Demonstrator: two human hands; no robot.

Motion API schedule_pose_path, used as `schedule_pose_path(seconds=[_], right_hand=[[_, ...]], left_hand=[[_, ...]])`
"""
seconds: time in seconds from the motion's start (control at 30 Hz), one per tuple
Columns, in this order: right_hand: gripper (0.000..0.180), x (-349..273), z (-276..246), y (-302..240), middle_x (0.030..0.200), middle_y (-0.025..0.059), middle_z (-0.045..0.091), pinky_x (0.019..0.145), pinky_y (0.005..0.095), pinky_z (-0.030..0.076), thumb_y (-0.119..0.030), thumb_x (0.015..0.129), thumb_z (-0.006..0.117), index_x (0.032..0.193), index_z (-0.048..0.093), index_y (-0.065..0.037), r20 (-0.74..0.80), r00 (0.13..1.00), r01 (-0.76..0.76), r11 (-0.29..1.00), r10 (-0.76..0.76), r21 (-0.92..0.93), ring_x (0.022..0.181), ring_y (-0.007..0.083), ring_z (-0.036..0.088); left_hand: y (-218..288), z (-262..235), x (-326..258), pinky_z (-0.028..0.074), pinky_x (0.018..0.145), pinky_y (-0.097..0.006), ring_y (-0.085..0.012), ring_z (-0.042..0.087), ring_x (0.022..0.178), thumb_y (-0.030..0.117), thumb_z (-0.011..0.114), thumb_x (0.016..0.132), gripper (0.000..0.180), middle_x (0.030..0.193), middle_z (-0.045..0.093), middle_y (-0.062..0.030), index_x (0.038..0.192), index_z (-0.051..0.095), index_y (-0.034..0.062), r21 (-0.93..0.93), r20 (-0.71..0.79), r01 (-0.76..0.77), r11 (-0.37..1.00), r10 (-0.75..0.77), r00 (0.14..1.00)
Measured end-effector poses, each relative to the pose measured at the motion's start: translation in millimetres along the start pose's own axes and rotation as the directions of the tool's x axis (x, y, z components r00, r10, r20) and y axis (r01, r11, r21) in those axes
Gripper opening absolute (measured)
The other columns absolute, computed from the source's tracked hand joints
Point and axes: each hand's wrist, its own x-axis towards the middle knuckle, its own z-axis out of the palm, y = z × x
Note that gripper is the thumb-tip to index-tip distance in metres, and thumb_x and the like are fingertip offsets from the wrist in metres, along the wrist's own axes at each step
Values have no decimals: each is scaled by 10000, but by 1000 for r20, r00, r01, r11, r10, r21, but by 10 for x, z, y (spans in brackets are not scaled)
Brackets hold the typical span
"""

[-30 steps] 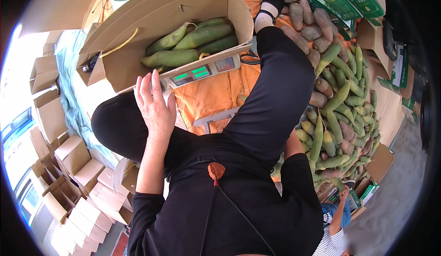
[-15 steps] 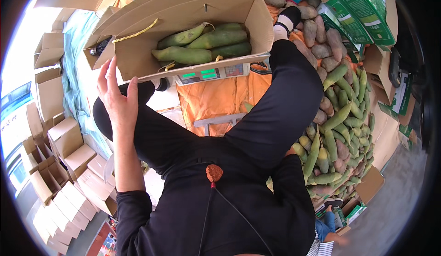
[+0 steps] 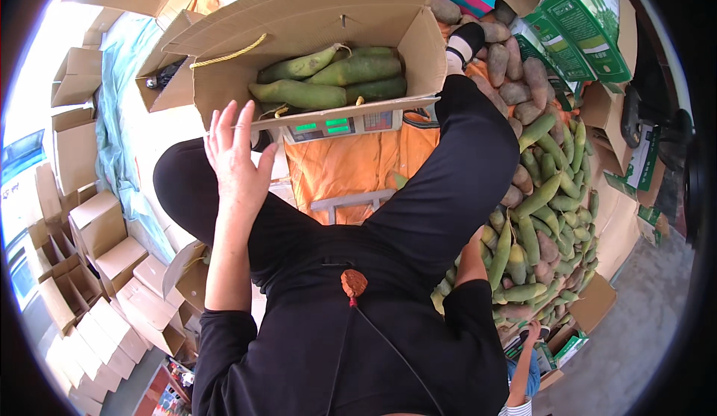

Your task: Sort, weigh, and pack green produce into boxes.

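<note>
A brown cardboard box [image 3: 224, 84] with several green radishes [image 3: 302, 93] inside rests on a scale [image 3: 385, 122] with lit green displays. My left hand [image 3: 240, 163] is raised at the box's near left corner, fingers stretched and spread, holding nothing. Whether its fingertips touch the box wall cannot be told. Beside my right thigh, my right forearm [image 3: 470, 258] reaches toward the heap of green radishes [image 3: 541, 192]; the thigh hides the fingers of that hand.
Brownish-pink root vegetables [image 3: 515, 91] lie at the far right, near my foot. Green printed cartons [image 3: 579, 31] stand beyond them. Stacked cardboard boxes [image 3: 112, 237] line the left side. Orange sheeting [image 3: 336, 166] covers the ground between my legs. Another person's arm [image 3: 523, 364] shows at the lower right.
My left hand has shifted right along the box's near side, its thumb now off the edge. More of my right forearm shows beside the thigh. The other person's arm is now raised.
</note>
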Motion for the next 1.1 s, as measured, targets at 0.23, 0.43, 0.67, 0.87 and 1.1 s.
schedule_pose_path(seconds=[0.23,0.43,0.67,0.87,1.1], right_hand=[[508,564,-660,-2148,1169,135,566,874,340,441,-120,728,756,1156,521,23,69,983,184,924,-171,-335,1009,205,556],[591,613,-1061,-3994,1094,130,580,841,346,461,-71,685,762,1208,502,15,-121,873,452,876,-473,-167,980,230,574],[534,-51,-646,-5665,1070,77,576,828,328,471,-58,656,779,1144,562,-47,72,613,777,617,-787,125,995,199,574],[517,-512,19,-6208,1033,86,598,852,383,463,-129,603,801,1065,571,-100,233,268,955,290,-935,67,1000,292,546],[503,-733,838,-6165,997,68,580,762,395,488,-166,613,792,1054,562,-94,424,166,985,165,-890,-39,968,277,547]], left_hand=[[-309,71,-363,186,1095,-549,-381,206,1385,131,726,734,689,1457,311,-129,1360,437,138,-22,113,199,980,-196,974],[-268,49,-325,176,1099,-552,-394,193,1386,149,712,752,673,1457,307,-135,1364,434,146,-88,101,181,980,-172,980],[-312,58,-432,184,1084,-598,-413,186,1381,160,744,733,684,1438,327,-137,1352,455,137,-100,89,185,978,-176,980],[-305,37,-399,172,1090,-580,-404,172,1391,109,728,717,716,1455,308,-136,1367,429,142,-135,105,171,976,-158,982],[-315,40,-411,182,1083,-584,-409,177,1386,119,738,710,712,1440,330,-145,1357,443,136,-138,99,177,974,-164,981]])
